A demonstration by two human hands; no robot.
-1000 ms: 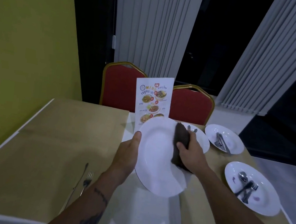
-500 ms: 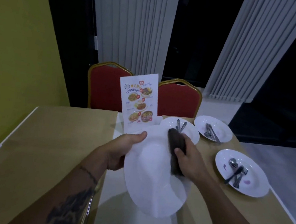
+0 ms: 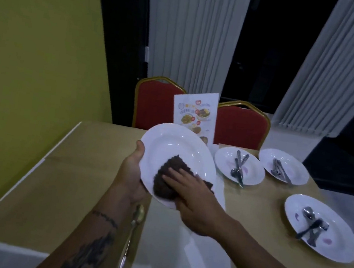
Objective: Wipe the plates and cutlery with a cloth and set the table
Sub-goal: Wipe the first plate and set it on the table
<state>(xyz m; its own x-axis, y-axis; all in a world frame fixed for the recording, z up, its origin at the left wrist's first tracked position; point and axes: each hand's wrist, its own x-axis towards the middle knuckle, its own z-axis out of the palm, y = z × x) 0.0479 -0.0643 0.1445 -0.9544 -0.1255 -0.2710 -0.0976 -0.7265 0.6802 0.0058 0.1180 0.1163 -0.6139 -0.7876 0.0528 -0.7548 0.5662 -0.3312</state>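
A white plate (image 3: pixel 170 142) is tilted up above the table, its face towards me. My left hand (image 3: pixel 131 173) grips its left rim, thumb on the face and fingers hidden behind. My right hand (image 3: pixel 188 191) presses a dark brown cloth (image 3: pixel 165 177) against the lower face of the plate with fairly straight fingers. Three more white plates lie to the right, each with cutlery and faint purple marks: one near the menu (image 3: pixel 226 160), one at the far right (image 3: pixel 297 170), one nearest me (image 3: pixel 336 249). A spoon (image 3: pixel 137 216) lies on the table under my left forearm.
A standing menu card (image 3: pixel 194 111) is behind the held plate. Two red chairs, one on the left (image 3: pixel 152 106) and one on the right (image 3: pixel 242 126), stand at the far table edge. A yellow wall is on the left; white vertical blinds hang behind. The tan table (image 3: pixel 64 175) extends left.
The plate has turned from edge-on to facing me and moved left and up. My right hand with the cloth has slid down to the plate's lower face.
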